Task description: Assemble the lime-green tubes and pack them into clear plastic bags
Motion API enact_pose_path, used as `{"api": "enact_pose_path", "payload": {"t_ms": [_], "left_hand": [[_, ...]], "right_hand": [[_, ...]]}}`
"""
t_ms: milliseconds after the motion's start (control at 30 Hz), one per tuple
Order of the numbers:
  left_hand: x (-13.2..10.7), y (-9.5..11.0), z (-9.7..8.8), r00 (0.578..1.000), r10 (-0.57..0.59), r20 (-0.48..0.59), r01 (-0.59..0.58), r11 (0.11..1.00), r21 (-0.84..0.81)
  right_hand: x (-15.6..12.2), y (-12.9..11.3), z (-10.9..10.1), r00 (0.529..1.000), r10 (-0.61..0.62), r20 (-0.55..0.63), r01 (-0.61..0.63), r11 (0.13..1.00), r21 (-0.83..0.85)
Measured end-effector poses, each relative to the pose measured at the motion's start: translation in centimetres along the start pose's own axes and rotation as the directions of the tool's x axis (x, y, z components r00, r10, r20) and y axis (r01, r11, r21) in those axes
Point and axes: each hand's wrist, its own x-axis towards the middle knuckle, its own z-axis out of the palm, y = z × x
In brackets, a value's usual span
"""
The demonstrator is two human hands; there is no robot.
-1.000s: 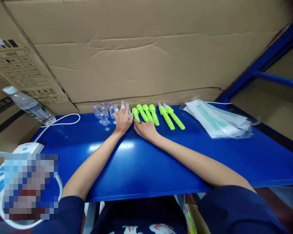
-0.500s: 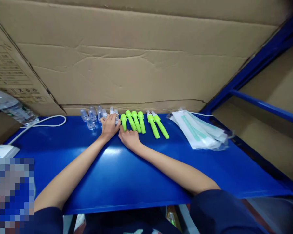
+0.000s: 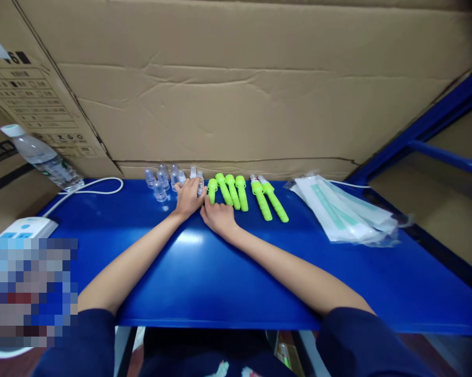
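My left hand lies palm down with its fingers stretched among small clear plastic caps, partly covering those nearest it. Close beside it on the right, my right hand has its fingers curled at the lower end of the leftmost lime-green stick, hiding that end. Several similar round-headed green sticks lie in a row just right of it. Farther right are two longer green sticks with clear tips. Whether my left fingertips grip a cap cannot be made out.
Flat white-and-green plastic packets lie on the blue tabletop at right. On the left are a leaning water bottle, a white cable and a power strip. Cardboard stands along the back.
The view has shifted, so everything on the table sits farther right in the picture. Both hands keep about the same place relative to the caps and sticks.
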Motion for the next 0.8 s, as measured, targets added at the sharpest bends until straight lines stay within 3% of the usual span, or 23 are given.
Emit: {"api": "enact_pose_path", "payload": {"t_ms": [400, 800], "left_hand": [[-0.1, 0.2, -0.1, 0.999, 0.033, 0.011, -0.033, 0.999, 0.019], [-0.3, 0.3, -0.2, 0.998, 0.055, -0.008, -0.055, 0.997, 0.058]], "right_hand": [[-0.5, 0.2, 0.6, 0.997, -0.021, -0.069, 0.019, 0.999, -0.027], [-0.5, 0.1, -0.9, 0.999, 0.021, 0.027, -0.021, 1.0, 0.023]]}}
